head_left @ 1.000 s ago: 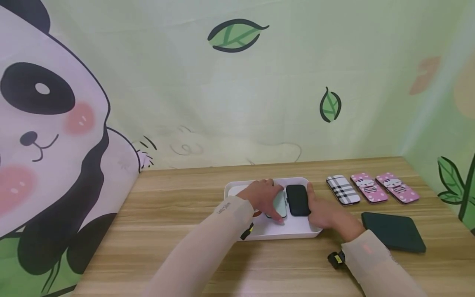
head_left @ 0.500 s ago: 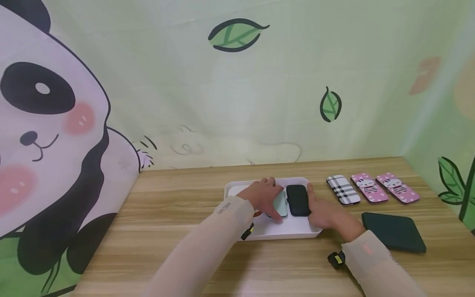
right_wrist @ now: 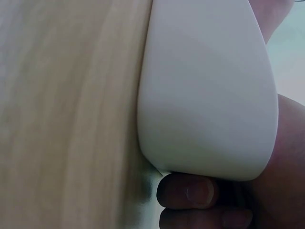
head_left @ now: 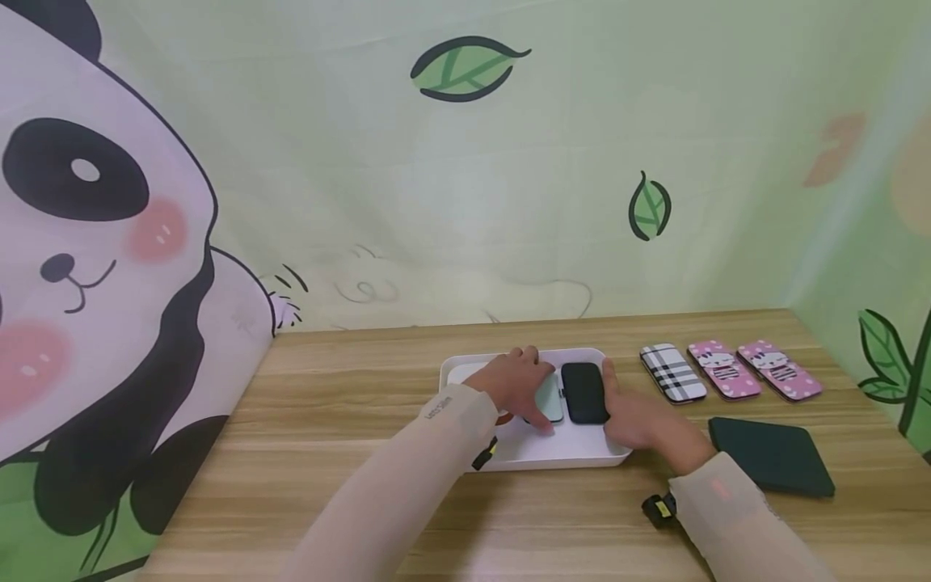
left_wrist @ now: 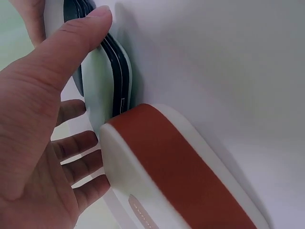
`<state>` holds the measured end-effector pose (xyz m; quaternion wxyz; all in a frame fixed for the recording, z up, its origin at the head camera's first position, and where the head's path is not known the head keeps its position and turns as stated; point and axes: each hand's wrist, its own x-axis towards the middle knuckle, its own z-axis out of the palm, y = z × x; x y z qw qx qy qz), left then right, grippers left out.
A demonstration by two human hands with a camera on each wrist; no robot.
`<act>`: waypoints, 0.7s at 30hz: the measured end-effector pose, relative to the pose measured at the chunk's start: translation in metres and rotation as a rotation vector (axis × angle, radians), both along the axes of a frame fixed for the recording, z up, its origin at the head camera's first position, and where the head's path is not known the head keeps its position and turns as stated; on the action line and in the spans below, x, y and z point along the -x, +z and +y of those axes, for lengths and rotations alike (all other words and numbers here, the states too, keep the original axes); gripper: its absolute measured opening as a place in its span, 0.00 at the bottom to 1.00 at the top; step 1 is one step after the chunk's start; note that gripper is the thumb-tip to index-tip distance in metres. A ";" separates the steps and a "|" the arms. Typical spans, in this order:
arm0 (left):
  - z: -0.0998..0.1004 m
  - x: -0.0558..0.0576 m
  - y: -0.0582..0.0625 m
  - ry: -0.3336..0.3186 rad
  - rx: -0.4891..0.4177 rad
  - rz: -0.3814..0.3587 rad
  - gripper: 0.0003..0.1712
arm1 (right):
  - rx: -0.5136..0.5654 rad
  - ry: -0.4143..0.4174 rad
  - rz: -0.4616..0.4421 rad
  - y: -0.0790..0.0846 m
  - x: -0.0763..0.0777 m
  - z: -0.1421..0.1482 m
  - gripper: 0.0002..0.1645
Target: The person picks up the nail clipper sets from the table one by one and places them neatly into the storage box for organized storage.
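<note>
My left hand [head_left: 512, 381] reaches down into a white tray [head_left: 545, 459]. Its thumb and fingers span a mint green zip case [head_left: 550, 402], the thumb at the near end. In the left wrist view, the thumb lies over the dark zip edge of the mint case [left_wrist: 97, 90], and the fingertips meet its far side. Beside it stands a cream case with a red-brown band [left_wrist: 164, 164]. A black zip case [head_left: 583, 393] lies right of the mint one. My right hand [head_left: 642, 416] grips the tray's right end, fingers outside the wall [right_wrist: 205, 95], thumb along the rim.
On the wooden table [head_left: 349, 404], right of the tray, lie a black-and-white plaid case [head_left: 672, 373] and two pink cat-print cases [head_left: 723, 369]. A dark green flat case [head_left: 773, 454] sits nearer the right forearm. A printed cloth backdrop [head_left: 349, 162] rises behind.
</note>
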<state>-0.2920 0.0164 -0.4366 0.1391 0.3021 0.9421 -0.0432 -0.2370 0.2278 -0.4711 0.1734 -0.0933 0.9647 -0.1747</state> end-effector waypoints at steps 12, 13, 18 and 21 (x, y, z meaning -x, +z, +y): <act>-0.001 -0.005 0.008 0.021 -0.023 -0.017 0.53 | -0.004 0.001 0.001 0.002 -0.001 -0.001 0.58; -0.001 -0.005 0.008 0.026 -0.026 -0.018 0.53 | -0.003 0.003 0.002 0.002 -0.001 -0.001 0.58; -0.002 -0.003 0.006 0.021 -0.044 -0.008 0.52 | 0.004 0.007 0.000 0.005 -0.002 -0.002 0.58; -0.004 -0.001 0.003 0.009 -0.051 0.001 0.51 | 0.007 0.012 0.005 0.008 -0.005 -0.003 0.58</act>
